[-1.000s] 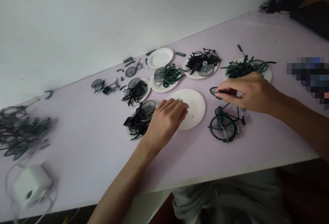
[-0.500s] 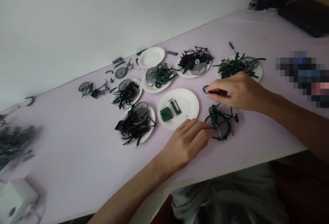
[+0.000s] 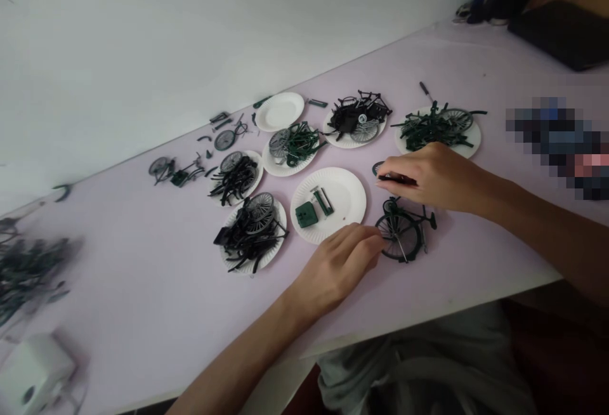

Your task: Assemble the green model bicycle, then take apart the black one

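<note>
A dark green model bicycle [image 3: 401, 236] lies on the table near its front edge, wheel toward me. My left hand [image 3: 343, 261] is closed at the left rim of that wheel, its fingertips partly hidden. Above the bicycle, my right hand [image 3: 421, 177] is pinched around a thin dark part [image 3: 398, 178]; its exact kind is not clear. A small round dark piece [image 3: 377, 169] shows just beyond the right fingertips. To the left, a white paper plate [image 3: 349, 196] carries a flat green piece [image 3: 306, 214] and a narrow green part [image 3: 323, 202].
Paper plates heaped with black parts [image 3: 250, 237] and green parts [image 3: 428, 129] stand around the middle. A bare plate [image 3: 280, 112] is by the wall. A screwdriver [image 3: 424, 89] lies at the back. A white box [image 3: 35, 374] sits front left.
The view has shifted slightly. My right hand has turned a little, showing more of the dark part in its fingers. My left hand stays at the wheel.
</note>
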Available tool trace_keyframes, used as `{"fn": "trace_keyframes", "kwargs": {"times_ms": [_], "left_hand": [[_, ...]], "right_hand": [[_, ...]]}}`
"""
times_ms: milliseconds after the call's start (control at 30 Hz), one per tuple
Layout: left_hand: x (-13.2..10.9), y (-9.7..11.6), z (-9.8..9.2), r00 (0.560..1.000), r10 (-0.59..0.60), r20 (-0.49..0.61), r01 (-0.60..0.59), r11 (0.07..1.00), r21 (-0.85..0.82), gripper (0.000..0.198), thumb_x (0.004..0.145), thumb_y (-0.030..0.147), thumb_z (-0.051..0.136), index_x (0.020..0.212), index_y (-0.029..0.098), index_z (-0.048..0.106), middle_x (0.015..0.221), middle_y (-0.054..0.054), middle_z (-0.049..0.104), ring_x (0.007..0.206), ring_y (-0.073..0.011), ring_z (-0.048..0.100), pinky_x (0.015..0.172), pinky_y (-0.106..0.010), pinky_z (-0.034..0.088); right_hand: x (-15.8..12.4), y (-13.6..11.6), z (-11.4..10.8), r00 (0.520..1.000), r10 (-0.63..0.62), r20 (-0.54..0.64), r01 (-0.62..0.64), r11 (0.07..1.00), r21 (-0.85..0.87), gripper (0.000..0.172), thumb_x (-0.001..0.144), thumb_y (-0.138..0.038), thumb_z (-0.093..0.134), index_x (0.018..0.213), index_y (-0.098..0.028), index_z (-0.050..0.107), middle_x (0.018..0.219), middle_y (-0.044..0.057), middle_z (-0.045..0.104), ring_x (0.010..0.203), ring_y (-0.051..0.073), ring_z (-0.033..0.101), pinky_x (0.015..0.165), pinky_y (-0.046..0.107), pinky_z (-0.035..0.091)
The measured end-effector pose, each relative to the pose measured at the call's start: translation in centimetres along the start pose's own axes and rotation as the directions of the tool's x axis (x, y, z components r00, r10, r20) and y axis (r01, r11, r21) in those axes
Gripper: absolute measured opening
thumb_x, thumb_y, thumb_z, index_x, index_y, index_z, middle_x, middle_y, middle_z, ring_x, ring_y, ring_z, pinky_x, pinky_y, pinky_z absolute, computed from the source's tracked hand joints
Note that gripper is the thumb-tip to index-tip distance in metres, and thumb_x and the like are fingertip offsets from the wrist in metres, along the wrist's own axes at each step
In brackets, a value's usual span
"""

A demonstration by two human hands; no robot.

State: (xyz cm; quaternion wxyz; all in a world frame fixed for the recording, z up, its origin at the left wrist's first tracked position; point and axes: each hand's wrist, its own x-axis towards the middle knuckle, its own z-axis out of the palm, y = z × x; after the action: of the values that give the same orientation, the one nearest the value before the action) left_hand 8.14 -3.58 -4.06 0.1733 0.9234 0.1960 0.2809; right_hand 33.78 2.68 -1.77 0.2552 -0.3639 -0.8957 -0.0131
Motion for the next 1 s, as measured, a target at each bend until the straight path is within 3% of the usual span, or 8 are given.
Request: {"fn": "trace_keyframes", "kwargs": {"times_ms": [167,400,600,1000], "left_hand": [[0.3,0.1,0.0,0.998,-0.032,-0.049,0.033,0.999,0.012,0.028,0.094,-0.006,0.056,0.117,0.011,0.052,0.103,-0.01,0.068,0.088,-0.0158,0.061,0.077,-0.031,0.054],[0.7,0.3,0.2,0.988,-0.093,-0.126,0.11,0.985,0.133,0.023,0.096,0.003,0.065,0.113,0.015,0.054,0.101,-0.005,0.073,0.087,-0.0161,0.067,0.075,-0.032,0.048],[1.0,0.5,0.4,0.982,-0.132,-0.134,0.151,0.978,0.141,0.017,0.099,0.006,0.063,0.11,0.017,0.056,0.092,-0.002,0.071,0.08,-0.0147,0.064,0.071,-0.031,0.046],[0.7,0.5,0.4,0.976,-0.168,-0.138,0.181,0.979,0.088,0.02,0.096,0.006,0.067,0.112,0.016,0.06,0.09,-0.001,0.071,0.079,-0.0144,0.062,0.073,-0.031,0.045]], "right_hand": [[0.5,-0.8,0.4,0.992,0.107,0.061,-0.104,0.993,-0.056,0.022,0.102,-0.03,0.056,0.094,-0.015,0.071,0.069,0.001,0.07,0.056,0.013,0.056,0.058,0.028,0.033],[0.6,-1.6,0.9,0.974,0.221,0.057,-0.212,0.97,-0.122,0.026,0.101,-0.03,0.052,0.092,-0.016,0.071,0.064,0.002,0.066,0.054,0.015,0.052,0.058,0.03,0.032],[0.7,-1.9,0.7,0.973,0.207,0.102,-0.196,0.974,-0.109,0.025,0.102,-0.029,0.05,0.093,-0.017,0.069,0.072,0.003,0.071,0.06,0.015,0.056,0.058,0.03,0.03],[0.6,-2.1,0.5,0.982,0.161,0.101,-0.151,0.984,-0.099,0.02,0.101,-0.026,0.054,0.093,-0.016,0.069,0.07,0.001,0.07,0.059,0.014,0.056,0.057,0.03,0.027]]}}
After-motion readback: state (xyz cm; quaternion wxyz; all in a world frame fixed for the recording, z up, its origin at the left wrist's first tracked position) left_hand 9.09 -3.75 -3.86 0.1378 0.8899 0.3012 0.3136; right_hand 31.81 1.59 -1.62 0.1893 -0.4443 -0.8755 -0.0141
